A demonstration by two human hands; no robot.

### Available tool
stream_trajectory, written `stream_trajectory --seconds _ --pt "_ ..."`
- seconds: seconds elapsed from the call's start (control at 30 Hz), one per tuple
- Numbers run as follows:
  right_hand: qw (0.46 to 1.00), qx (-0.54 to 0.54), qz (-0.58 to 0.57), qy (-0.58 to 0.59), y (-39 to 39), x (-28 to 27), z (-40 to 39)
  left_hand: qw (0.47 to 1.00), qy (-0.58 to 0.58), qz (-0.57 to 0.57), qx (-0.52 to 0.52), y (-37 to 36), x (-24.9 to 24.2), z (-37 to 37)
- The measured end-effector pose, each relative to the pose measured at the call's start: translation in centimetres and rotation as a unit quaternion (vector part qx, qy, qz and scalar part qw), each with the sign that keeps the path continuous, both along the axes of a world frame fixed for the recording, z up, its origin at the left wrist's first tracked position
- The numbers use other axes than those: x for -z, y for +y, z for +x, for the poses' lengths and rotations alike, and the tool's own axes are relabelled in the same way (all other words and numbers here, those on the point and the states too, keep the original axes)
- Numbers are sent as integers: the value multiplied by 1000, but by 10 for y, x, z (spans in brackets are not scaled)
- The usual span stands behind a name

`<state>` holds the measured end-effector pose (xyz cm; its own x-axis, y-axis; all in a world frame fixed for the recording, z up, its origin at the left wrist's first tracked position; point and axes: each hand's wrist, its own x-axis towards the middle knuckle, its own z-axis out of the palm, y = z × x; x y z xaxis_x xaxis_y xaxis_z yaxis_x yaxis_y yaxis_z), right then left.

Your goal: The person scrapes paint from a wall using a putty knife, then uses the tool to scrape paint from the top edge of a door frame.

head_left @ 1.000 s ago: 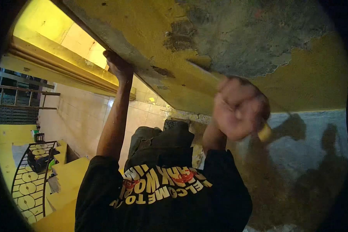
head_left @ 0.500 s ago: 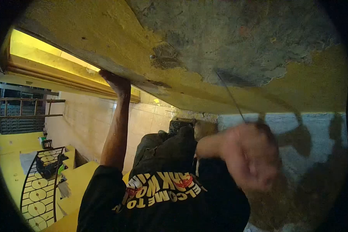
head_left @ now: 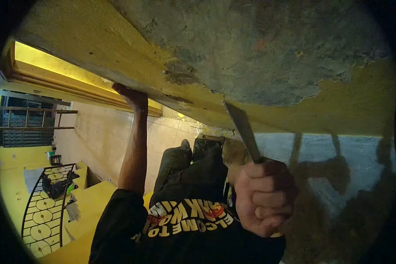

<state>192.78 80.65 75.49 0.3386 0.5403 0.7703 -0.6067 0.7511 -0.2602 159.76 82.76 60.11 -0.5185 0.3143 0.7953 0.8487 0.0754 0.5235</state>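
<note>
My right hand [head_left: 266, 198] is closed in a fist round a scraper [head_left: 243, 127]. Its flat, narrow metal blade points up and left, and the fist hides the handle. The blade's tip is close to the lower border of the grey bare patch [head_left: 259, 57] on the wall, where yellow paint [head_left: 338, 112] has come off; whether it touches cannot be seen. On the left, my left hand [head_left: 132, 94] grips the wall's edge [head_left: 156, 92] with the arm stretched up. Part of its fingers is hidden there.
Below are my dark-trousered legs and a dark block-like object [head_left: 204, 147] near my foot. A tiled floor [head_left: 101, 136], a wooden ladder [head_left: 35, 127] and a black metal railing [head_left: 44, 202] beside yellow steps [head_left: 88, 198] lie to the left. Shadows fall on the whitish lower wall [head_left: 316, 149].
My right hand, blurred before, has moved a little left and down with the scraper. The blade has turned from edge-on to show its flat side. My left hand stays at the wall's edge.
</note>
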Motion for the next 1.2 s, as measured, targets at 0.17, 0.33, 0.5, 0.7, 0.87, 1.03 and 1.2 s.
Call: stream_trajectory --seconds 0.17,0.33,0.5,0.7,0.87,1.03,1.2 --pt "998 47 33 -37 11 14 1 996 75 -34 -45 -2 17 -12" --pt "998 40 3 -40 2 15 8 992 -127 15 20 3 -1 -1" --pt "997 56 -11 -44 -2 20 0 999 -28 -26 35 4 2 -6" --pt "996 65 -30 -51 -7 26 -12 994 90 -35 -57 -1 19 -20" --pt "954 249 151 -74 21 26 -18 995 61 -47 -58 -3 16 -15" --pt "997 10 53 -63 21 18 -23 989 -127 63 51 -2 8 -8" --pt "991 -9 112 -79 28 14 -20 994 -1 -31 -102 1 8 -3"
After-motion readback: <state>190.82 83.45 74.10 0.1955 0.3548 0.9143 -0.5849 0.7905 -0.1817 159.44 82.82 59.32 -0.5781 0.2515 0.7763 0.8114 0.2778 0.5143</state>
